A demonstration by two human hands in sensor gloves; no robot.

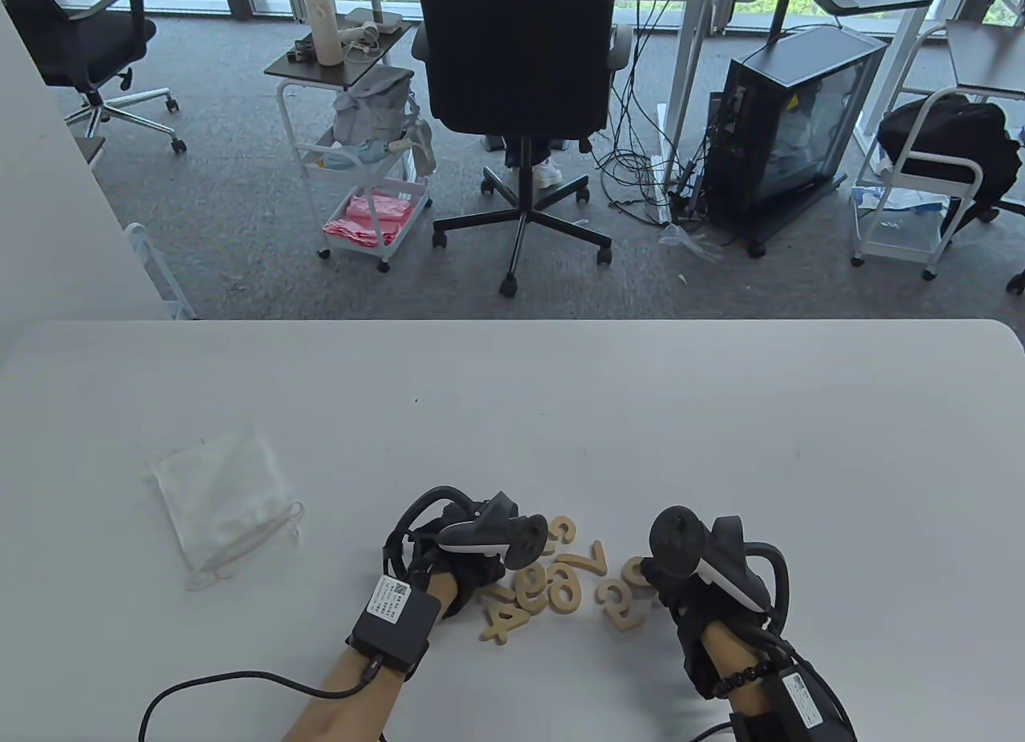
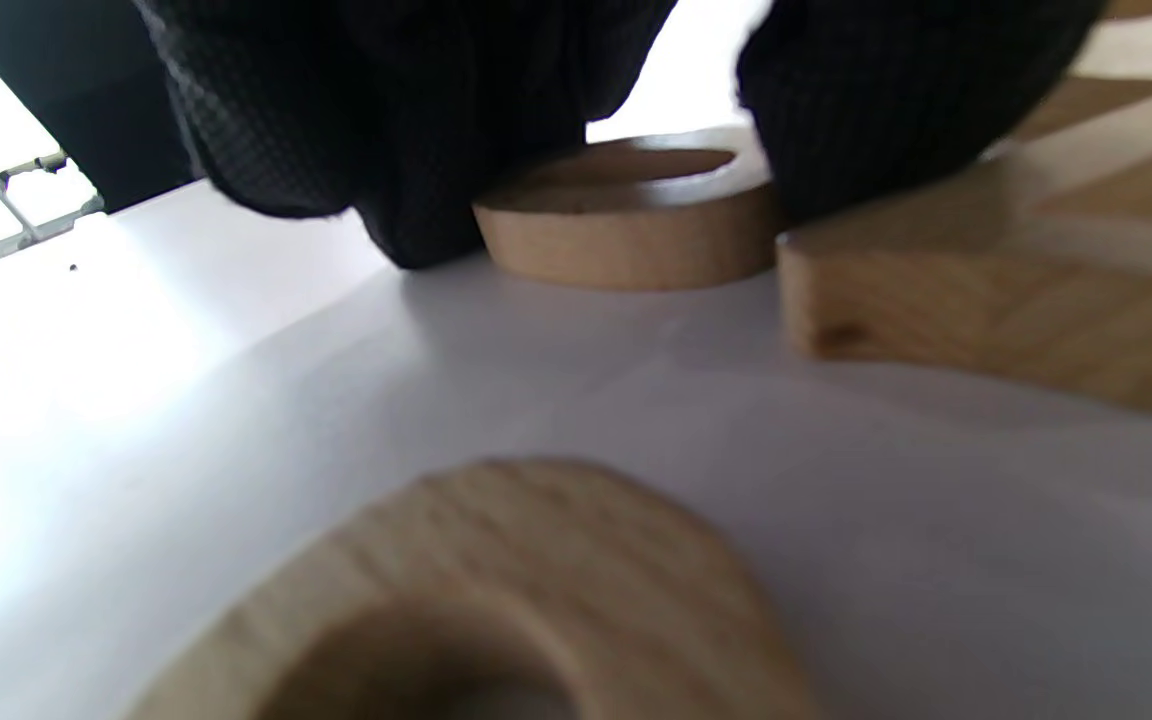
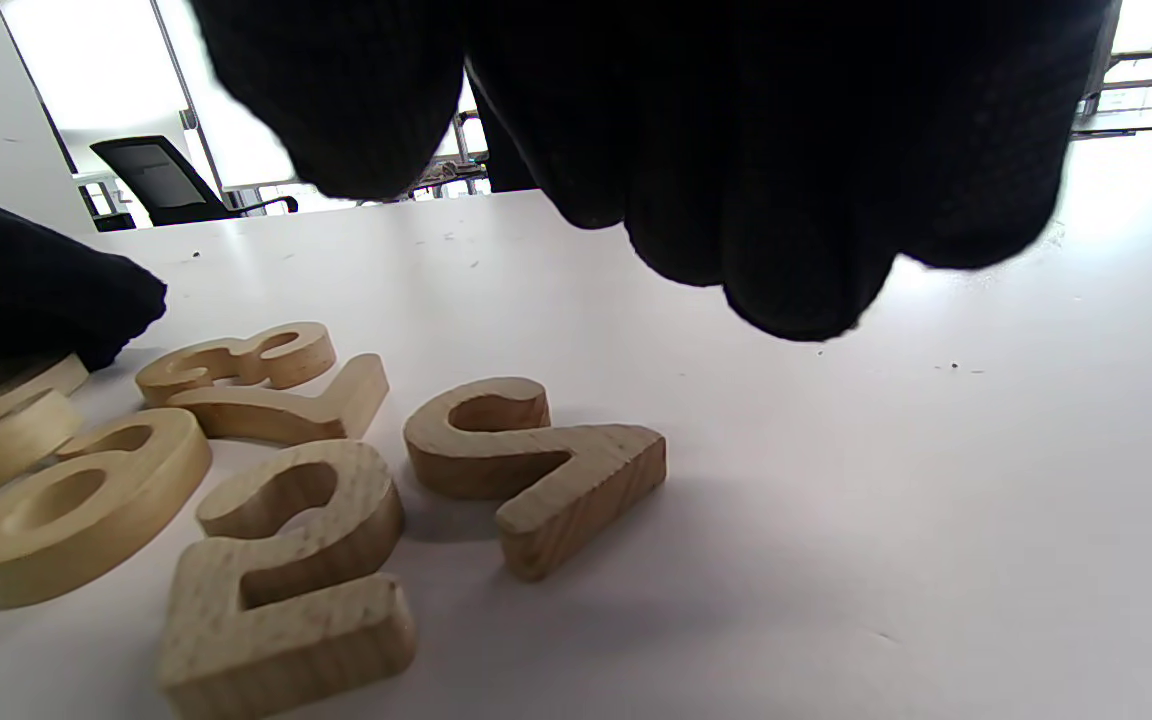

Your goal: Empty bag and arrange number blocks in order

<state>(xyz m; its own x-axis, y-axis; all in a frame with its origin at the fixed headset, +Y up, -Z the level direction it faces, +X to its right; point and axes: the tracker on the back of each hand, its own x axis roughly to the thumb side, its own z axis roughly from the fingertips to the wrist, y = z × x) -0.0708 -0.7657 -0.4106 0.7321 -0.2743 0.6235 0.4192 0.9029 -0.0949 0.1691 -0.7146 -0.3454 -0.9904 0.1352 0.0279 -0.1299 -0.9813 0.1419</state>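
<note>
Wooden number blocks (image 1: 552,586) sit in a loose heap near the table's (image 1: 721,422) front edge, between our two hands; the white bag (image 1: 224,506) lies flat, well off to the left. From above our trackers hide the fingers; the left wrist view shows our left hand (image 1: 460,562) with fingertips (image 2: 416,200) down beside a round block (image 2: 636,215), though we can't tell if it's gripped; the right wrist view shows our right hand (image 1: 693,590) above the table, fingers (image 3: 796,250) loosely bunched, holding nothing, with the 2 (image 3: 286,570) and 5 (image 3: 526,465) just beside it.
</note>
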